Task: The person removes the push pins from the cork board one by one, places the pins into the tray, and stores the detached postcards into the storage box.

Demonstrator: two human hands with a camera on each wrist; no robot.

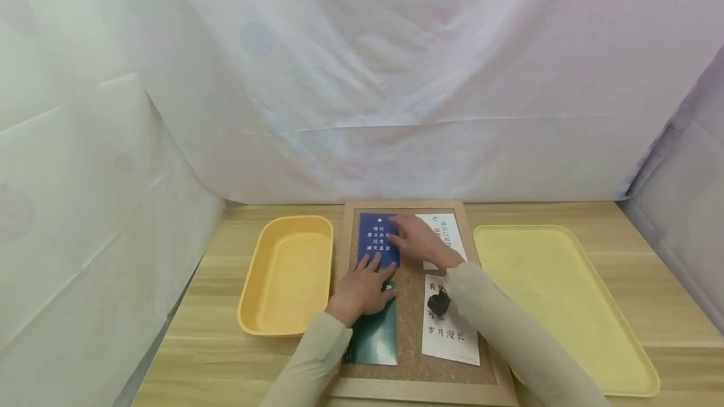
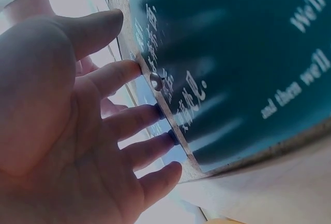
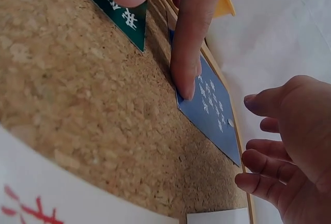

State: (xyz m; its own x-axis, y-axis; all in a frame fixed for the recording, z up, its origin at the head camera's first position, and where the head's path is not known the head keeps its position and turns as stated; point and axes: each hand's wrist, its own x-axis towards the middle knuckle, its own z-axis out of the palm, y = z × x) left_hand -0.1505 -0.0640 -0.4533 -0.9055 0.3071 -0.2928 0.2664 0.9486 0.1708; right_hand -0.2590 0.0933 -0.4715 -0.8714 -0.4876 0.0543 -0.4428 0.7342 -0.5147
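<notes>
My left hand (image 1: 363, 287) lies with its fingers spread over a framed cork board (image 1: 410, 338). Its fingertips press the lower edge of a blue card (image 1: 374, 238) with white writing, and its thumb is over a dark green card (image 1: 376, 335). A silver pushpin (image 2: 156, 81) shows near the green card's top edge. My right hand (image 1: 421, 240) is at the blue card's right edge, its fingers loosely bent with nothing between them in the right wrist view. Another pin (image 3: 230, 122) shows at the top of the blue card.
A white card (image 1: 457, 231) is at the board's upper right, and one with red writing (image 1: 452, 350) lies below it. Beside the right sleeve is a small black object (image 1: 438, 303). An orange-yellow tray (image 1: 291, 275) stands left, a flat yellow tray (image 1: 554, 294) right.
</notes>
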